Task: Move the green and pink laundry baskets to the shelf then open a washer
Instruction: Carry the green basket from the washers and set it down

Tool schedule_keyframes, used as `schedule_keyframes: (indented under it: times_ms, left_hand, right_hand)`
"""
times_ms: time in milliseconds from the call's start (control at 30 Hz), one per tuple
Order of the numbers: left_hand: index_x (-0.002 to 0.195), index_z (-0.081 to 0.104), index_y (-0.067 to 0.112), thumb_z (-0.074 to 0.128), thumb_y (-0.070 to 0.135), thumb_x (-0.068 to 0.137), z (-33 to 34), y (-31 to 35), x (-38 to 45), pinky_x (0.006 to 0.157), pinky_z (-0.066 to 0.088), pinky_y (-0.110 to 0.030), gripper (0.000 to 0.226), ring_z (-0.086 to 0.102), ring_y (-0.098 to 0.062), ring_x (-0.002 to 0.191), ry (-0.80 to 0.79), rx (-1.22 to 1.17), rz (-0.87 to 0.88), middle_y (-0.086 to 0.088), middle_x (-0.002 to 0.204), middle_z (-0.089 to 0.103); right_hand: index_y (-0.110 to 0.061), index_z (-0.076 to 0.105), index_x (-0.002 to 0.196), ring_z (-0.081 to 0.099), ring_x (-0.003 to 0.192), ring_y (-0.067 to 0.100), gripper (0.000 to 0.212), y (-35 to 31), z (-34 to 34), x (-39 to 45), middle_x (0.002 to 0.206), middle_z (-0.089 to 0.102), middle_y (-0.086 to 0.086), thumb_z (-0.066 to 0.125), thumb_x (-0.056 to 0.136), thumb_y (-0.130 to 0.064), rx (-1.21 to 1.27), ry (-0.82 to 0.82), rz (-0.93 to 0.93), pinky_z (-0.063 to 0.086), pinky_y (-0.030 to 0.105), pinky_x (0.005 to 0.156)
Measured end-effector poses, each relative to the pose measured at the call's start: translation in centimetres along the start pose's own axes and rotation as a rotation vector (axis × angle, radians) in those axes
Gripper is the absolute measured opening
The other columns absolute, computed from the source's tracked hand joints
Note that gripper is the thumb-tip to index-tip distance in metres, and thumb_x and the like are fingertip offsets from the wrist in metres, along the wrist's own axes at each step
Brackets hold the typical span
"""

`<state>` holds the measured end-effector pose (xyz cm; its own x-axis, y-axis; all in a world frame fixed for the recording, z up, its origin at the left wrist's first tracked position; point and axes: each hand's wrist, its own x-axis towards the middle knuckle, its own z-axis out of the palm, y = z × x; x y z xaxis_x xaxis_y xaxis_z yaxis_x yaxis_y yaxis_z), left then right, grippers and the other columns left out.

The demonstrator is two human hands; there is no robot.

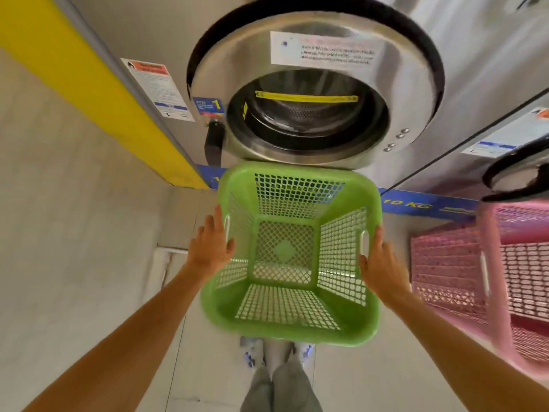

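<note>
An empty green laundry basket of mesh plastic is in front of me, below the round steel door of a front-loading washer. My left hand lies flat against its left side by the handle slot. My right hand presses on its right side by the other handle slot. The basket is held between both hands and looks lifted above my feet. A pink laundry basket stands to the right on the floor, partly cut off by the frame edge. The washer door is shut.
A second washer is at the right, above the pink basket. A yellow wall panel runs along the left. My legs and shoes are on the pale tiled floor under the green basket.
</note>
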<state>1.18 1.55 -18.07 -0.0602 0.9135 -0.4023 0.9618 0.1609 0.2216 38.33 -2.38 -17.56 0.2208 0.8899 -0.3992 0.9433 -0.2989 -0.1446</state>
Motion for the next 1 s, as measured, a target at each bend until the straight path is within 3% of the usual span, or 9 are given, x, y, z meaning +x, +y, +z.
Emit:
schedule_keyframes:
  times_ms: [167,300,400,467,600,667,800,900,1000]
  left_hand:
    - [0.162,0.002,0.010,0.060,0.014,0.097,1.3,0.0,0.1,0.074,0.053,-0.049,0.087,0.063,-0.042,0.092,0.057,-0.172,-0.019,-0.026,0.126,0.046]
    - [0.163,-0.006,0.016,0.056,0.006,0.098,1.8,-0.4,-0.5,0.062,0.048,-0.038,0.090,0.053,-0.026,0.069,0.058,-0.214,-0.033,-0.025,0.118,0.045]
    - [0.162,-0.007,0.017,0.052,0.006,0.100,2.2,-0.5,-2.4,0.056,0.043,-0.033,0.087,0.045,-0.017,0.058,0.048,-0.225,-0.055,-0.024,0.117,0.044]
    - [0.162,-0.009,0.018,0.049,0.008,0.101,2.3,-0.6,-4.6,0.055,0.045,-0.037,0.085,0.045,-0.019,0.058,0.036,-0.225,-0.082,-0.024,0.119,0.043]
    - [0.162,-0.011,0.024,0.050,0.011,0.102,1.1,-0.7,-10.9,0.052,0.045,-0.039,0.087,0.048,-0.023,0.056,0.004,-0.270,-0.150,-0.024,0.119,0.044]
    - [0.162,-0.009,0.024,0.048,0.016,0.103,-0.1,-0.4,-14.0,0.051,0.043,-0.039,0.083,0.042,-0.018,0.051,0.020,-0.292,-0.181,-0.023,0.115,0.044]
    - [0.163,-0.007,0.020,0.044,0.019,0.105,-3.0,0.3,-20.0,0.062,0.053,-0.049,0.076,0.056,-0.034,0.063,0.058,-0.288,-0.237,-0.024,0.116,0.045]
    - [0.163,-0.005,0.022,0.043,0.021,0.106,-5.0,0.3,-24.5,0.060,0.049,-0.043,0.074,0.052,-0.027,0.061,0.136,-0.321,-0.272,-0.025,0.117,0.046]
    - [0.162,-0.003,0.026,0.042,0.026,0.106,-6.7,-0.1,-28.9,0.064,0.051,-0.043,0.072,0.055,-0.029,0.072,0.211,-0.388,-0.321,-0.022,0.119,0.047]
  right_hand:
    - [-0.013,0.003,0.163,0.062,0.078,0.048,0.081,0.6,1.9,0.4,0.109,0.050,0.025,0.053,0.098,-0.014,0.152,0.069,0.017,0.043,0.047,0.060]
    - [-0.014,0.002,0.163,0.056,0.069,0.042,0.079,0.8,2.4,0.2,0.103,0.047,0.027,0.050,0.100,-0.008,0.238,0.093,-0.011,0.043,0.045,0.059]
    - [-0.017,0.003,0.163,0.057,0.070,0.043,0.076,1.2,2.3,-0.5,0.101,0.046,0.026,0.045,0.100,-0.006,0.272,0.100,-0.023,0.052,0.054,0.064]
    - [-0.021,0.005,0.162,0.057,0.067,0.041,0.072,1.6,1.6,-1.8,0.099,0.046,0.022,0.043,0.102,-0.009,0.260,0.101,-0.045,0.053,0.057,0.062]
    - [-0.023,0.008,0.161,0.055,0.060,0.033,0.068,2.1,-1.2,-5.2,0.100,0.048,0.020,0.043,0.104,-0.014,0.201,0.089,-0.099,0.051,0.048,0.052]
    - [-0.023,0.008,0.162,0.055,0.061,0.031,0.067,2.2,-2.9,-6.7,0.099,0.049,0.019,0.043,0.105,-0.017,0.191,0.076,-0.129,0.053,0.049,0.054]
    - [-0.025,0.010,0.162,0.047,0.061,0.027,0.067,1.8,-6.5,-9.9,0.102,0.050,0.021,0.043,0.105,-0.018,0.182,0.056,-0.186,0.042,0.040,0.055]
    - [-0.024,0.008,0.163,0.050,0.066,0.029,0.068,0.9,-9.1,-12.4,0.107,0.050,0.022,0.043,0.105,-0.019,0.184,0.032,-0.233,0.046,0.044,0.059]
    - [-0.019,0.011,0.163,0.045,0.068,0.027,0.067,-0.1,-11.2,-14.5,0.107,0.050,0.023,0.044,0.105,-0.018,0.195,0.049,-0.311,0.039,0.039,0.063]
